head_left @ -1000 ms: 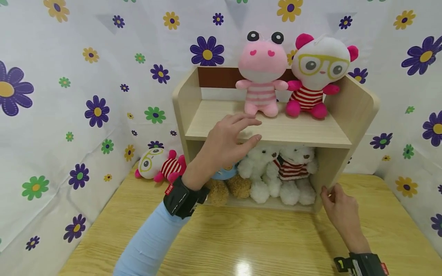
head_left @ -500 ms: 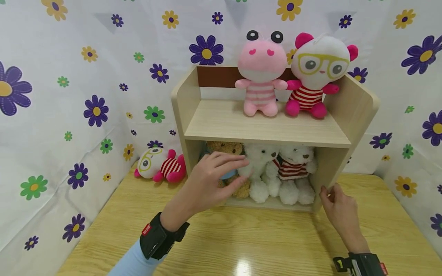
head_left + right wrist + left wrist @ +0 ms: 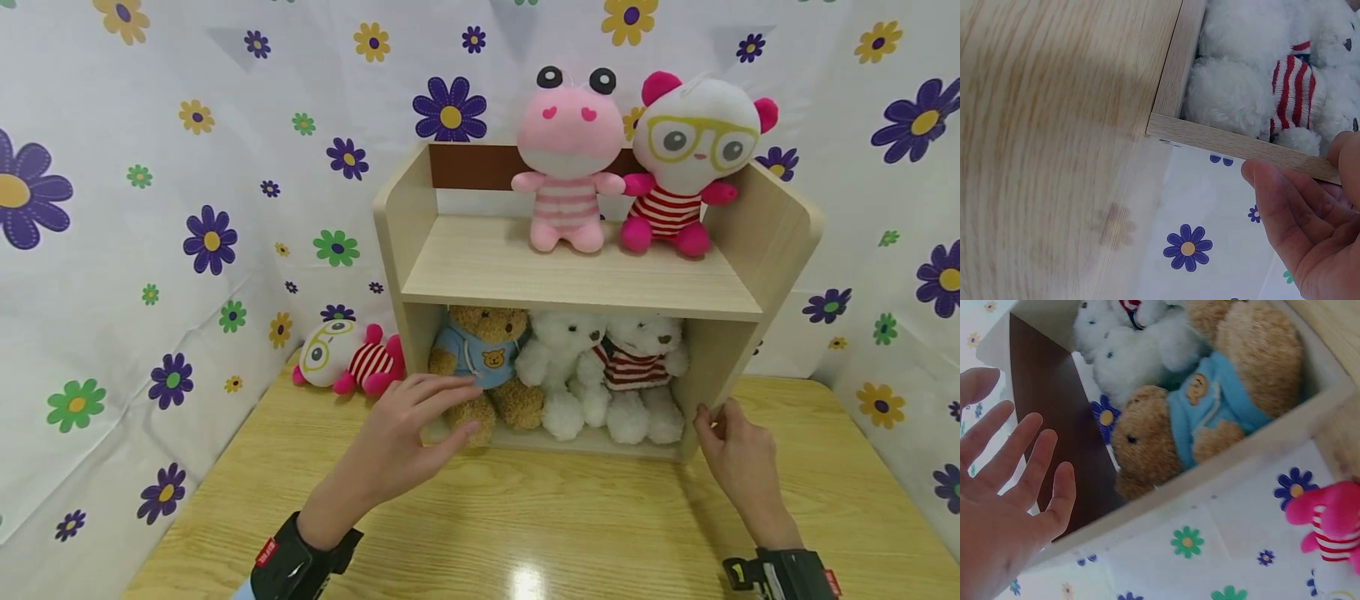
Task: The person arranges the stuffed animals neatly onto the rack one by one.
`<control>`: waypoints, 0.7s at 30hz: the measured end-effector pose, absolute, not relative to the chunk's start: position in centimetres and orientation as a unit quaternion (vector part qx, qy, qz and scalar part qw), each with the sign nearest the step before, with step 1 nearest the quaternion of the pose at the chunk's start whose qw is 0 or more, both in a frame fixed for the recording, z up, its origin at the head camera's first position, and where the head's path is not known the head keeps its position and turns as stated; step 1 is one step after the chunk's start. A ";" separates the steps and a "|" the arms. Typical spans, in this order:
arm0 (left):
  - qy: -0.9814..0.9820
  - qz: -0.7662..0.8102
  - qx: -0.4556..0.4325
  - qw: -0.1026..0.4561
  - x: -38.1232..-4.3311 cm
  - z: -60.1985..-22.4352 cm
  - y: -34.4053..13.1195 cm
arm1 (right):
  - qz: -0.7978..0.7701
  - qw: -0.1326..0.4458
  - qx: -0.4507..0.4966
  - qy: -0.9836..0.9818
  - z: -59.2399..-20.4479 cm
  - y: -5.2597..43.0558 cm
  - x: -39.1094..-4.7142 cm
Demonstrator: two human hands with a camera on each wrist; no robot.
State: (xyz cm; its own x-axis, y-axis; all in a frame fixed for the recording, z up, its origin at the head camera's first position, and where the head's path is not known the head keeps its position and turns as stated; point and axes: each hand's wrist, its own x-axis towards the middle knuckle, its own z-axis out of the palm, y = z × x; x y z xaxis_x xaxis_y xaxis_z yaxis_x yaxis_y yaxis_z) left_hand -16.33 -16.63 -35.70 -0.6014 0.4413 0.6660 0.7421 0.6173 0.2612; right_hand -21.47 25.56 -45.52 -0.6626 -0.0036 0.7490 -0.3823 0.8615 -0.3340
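My left hand [image 3: 397,433] hovers over the table in front of the lower left of a two-tier wooden shelf [image 3: 585,287]. Its fingers are extended and hold nothing, as the left wrist view also shows. Behind it sits a brown teddy bear [image 3: 480,358] in a blue hoodie, inside the lower compartment. My right hand [image 3: 738,462] pinches the front edge of the shelf's right side panel [image 3: 1241,145] between thumb and fingers. Close to that panel are a white teddy bear [image 3: 641,375] in a red-striped sweater and another white plush bear [image 3: 562,371].
On the upper tier sit a pink plush toy [image 3: 567,167] and a panda plush [image 3: 678,167] with yellow glasses. A similar panda plush [image 3: 348,358] lies on its side on the table [image 3: 480,533], left of the shelf. A flower-print cloth [image 3: 247,167] hangs behind.
My left hand has moved down and to the left, from the upper tier's front edge to over the table, uncovering the brown bear. The right hand stays on the side panel.
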 end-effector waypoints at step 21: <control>-0.885 -0.276 -0.233 0.293 -16.2 -38.4 -23.1 | 0.250 0.377 0.091 -0.887 -45.5 25.4 -21.3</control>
